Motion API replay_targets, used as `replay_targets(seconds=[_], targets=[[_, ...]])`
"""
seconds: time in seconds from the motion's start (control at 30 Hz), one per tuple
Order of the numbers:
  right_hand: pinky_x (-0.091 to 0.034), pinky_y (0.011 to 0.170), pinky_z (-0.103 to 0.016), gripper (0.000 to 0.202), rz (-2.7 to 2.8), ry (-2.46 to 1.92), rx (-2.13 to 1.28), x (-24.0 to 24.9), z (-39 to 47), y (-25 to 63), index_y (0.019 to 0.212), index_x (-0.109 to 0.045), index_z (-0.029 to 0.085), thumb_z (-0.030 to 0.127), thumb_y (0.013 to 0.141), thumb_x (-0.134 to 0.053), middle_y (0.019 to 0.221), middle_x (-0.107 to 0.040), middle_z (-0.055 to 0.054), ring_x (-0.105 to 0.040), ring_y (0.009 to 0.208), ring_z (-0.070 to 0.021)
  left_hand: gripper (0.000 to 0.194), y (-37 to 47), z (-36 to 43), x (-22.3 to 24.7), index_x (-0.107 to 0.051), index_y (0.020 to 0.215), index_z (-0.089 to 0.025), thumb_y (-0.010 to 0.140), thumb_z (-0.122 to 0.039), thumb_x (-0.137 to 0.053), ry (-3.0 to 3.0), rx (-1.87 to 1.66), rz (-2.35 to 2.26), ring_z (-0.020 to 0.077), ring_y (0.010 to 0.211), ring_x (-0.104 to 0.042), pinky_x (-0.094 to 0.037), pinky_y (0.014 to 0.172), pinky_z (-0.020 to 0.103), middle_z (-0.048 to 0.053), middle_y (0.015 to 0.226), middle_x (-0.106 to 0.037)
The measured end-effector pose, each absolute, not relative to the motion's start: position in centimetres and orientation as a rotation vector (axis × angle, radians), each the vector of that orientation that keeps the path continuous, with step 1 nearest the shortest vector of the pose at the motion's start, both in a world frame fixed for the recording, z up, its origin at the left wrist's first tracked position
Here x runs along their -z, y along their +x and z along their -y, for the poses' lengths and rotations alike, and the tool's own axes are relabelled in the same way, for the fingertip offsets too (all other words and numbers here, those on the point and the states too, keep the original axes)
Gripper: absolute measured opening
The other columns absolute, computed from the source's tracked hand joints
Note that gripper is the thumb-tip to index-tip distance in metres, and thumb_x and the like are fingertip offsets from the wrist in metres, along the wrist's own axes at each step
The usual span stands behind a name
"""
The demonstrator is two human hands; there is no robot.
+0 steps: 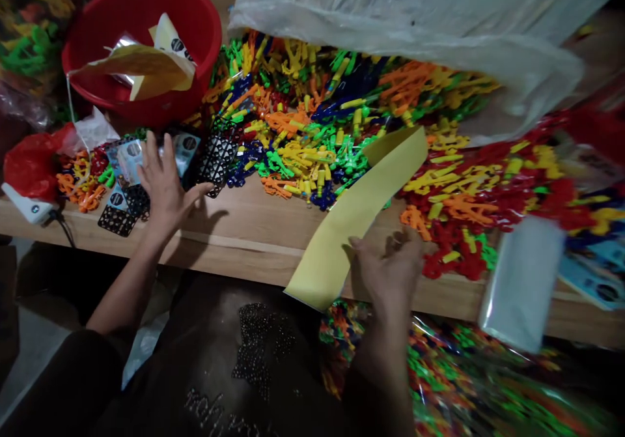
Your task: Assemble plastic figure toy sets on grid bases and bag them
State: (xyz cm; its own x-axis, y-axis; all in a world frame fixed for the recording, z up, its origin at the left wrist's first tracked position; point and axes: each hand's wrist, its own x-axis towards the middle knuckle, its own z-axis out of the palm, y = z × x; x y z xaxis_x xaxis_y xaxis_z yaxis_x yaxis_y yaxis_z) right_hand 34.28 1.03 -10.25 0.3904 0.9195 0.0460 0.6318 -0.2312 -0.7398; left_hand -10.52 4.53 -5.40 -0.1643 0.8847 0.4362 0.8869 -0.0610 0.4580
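Note:
My left hand point(163, 183) is spread over the left part of the table, its palm above blue printed cards point(129, 157). Its thumb points toward a black perforated plastic grid point(217, 154); another black grid point(117, 219) lies below the cards. My right hand point(390, 264) is at the front edge of the table, thumb and fingers apart. Beside its thumb is a long yellow paper strip point(359, 202), curled over at its far end, its near end past the table edge. Whether the thumb touches the strip I cannot tell.
Colourful small plastic toy pieces point(312, 144) are heaped along the table under a clear plastic sheet point(415, 14). A red basin point(195, 14) holds yellow paper. Clear plastic sleeves point(525, 281) overhang the right edge. A white power strip point(29, 206) is far left. Bagged pieces point(454, 372) are below.

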Motion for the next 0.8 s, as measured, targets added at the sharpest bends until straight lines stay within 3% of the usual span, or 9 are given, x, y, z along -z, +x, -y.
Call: replay_targets(seconds=[0.1, 0.17, 0.23, 0.33, 0.47, 0.57, 0.7, 0.8], targets=[[-0.045, 0.116, -0.066, 0.106, 1.276, -2.084, -0.516, 11.8, -1.3, 32.8, 0.15, -0.049, 0.013, 0.055, 0.061, -0.09, 0.142, -0.062, -0.025, -0.058, 0.133, -0.0424, 0.096, -6.8, -4.0, 7.1, -0.033, 0.168, -0.031, 0.091, -0.077, -0.067, -2.363, 1.098, 2.003, 0.0427, 0.168, -0.02, -0.022, 0.134, 0.069, 0.016, 0.178, -0.029], [-0.053, 0.11, -0.06, 0.097, 1.158, -2.023, -0.566, 12.3, -1.7, 31.5, 0.148, -0.047, 0.014, 0.052, 0.068, -0.085, 0.138, -0.066, -0.022, -0.066, 0.124, -0.0364, 0.073, -3.1, -3.0, 8.1, -0.041, 0.163, -0.033, 0.101, -0.066, -0.062, -2.642, 1.105, 1.905, 0.0403, 0.165, -0.03, -0.032, 0.131, 0.067, 0.015, 0.173, -0.039], [-0.06, 0.1, -0.05, 0.082, 1.034, -1.895, -0.665, 12.4, -2.2, 30.8, 0.145, -0.048, 0.015, 0.048, 0.076, -0.076, 0.131, -0.071, -0.019, -0.072, 0.11, -0.0286, 0.062, 0.1, -2.1, 8.5, -0.044, 0.161, -0.034, 0.105, -0.054, -0.061, -2.831, 1.138, 1.838, 0.0371, 0.161, -0.039, -0.041, 0.128, 0.062, 0.015, 0.168, -0.045], [-0.06, 0.099, -0.044, 0.054, 1.046, -1.763, -0.583, 11.8, -2.1, 31.0, 0.128, -0.063, 0.015, 0.047, 0.085, -0.068, 0.121, -0.073, -0.015, -0.071, 0.106, -0.0252, 0.072, 2.6, -1.9, 7.7, -0.032, 0.168, -0.036, 0.105, -0.048, -0.064, -2.883, 1.311, 1.758, 0.0338, 0.157, -0.046, -0.046, 0.125, 0.057, 0.015, 0.17, -0.043], [-0.058, 0.093, -0.041, 0.024, 1.363, -1.639, -0.247, 9.9, -0.5, 31.2, 0.104, -0.078, 0.019, 0.033, 0.091, -0.063, 0.106, -0.069, -0.01, -0.067, 0.104, -0.0248, 0.108, 2.3, -2.9, 3.9, -0.009, 0.173, -0.043, 0.091, -0.062, -0.077, -2.724, 1.557, 1.551, 0.0401, 0.166, -0.026, -0.033, 0.132, 0.065, 0.011, 0.182, -0.018], [-0.054, 0.079, -0.036, 0.024, 1.581, -1.555, -0.126, 8.1, 0.6, 30.3, 0.101, -0.081, 0.022, 0.019, 0.095, -0.059, 0.097, -0.064, -0.007, -0.063, 0.094, -0.0223, 0.123, 1.9, -2.5, 0.9, 0.004, 0.173, -0.046, 0.084, -0.075, -0.076, -2.841, 1.598, 1.34, 0.042, 0.169, -0.017, -0.027, 0.134, 0.067, 0.008, 0.185, -0.006], [-0.048, 0.075, -0.033, 0.02, 1.93, -1.237, -0.135, 4.6, 2.0, 27.8, 0.083, -0.075, 0.023, 0.014, 0.097, -0.065, 0.093, -0.065, -0.005, -0.057, 0.09, -0.0198, 0.118, 2.7, -0.6, 0.3, 0.005, 0.173, -0.046, 0.087, -0.078, -0.069, -3.089, 1.377, 1.101, 0.0428, 0.17, -0.009, -0.02, 0.133, 0.074, 0.008, 0.186, 0.0], [-0.052, 0.082, -0.033, 0.018, 2.223, -0.899, -0.356, 1.4, 4.0, 25.0, 0.086, -0.072, 0.024, 0.014, 0.1, -0.065, 0.098, -0.072, -0.004, -0.061, 0.095, -0.0188, 0.107, 2.6, 1.1, 1.6, 0.001, 0.174, -0.042, 0.095, -0.072, -0.065, -3.231, 1.193, 1.084, 0.0435, 0.17, -0.009, -0.015, 0.131, 0.079, 0.013, 0.183, -0.018]])
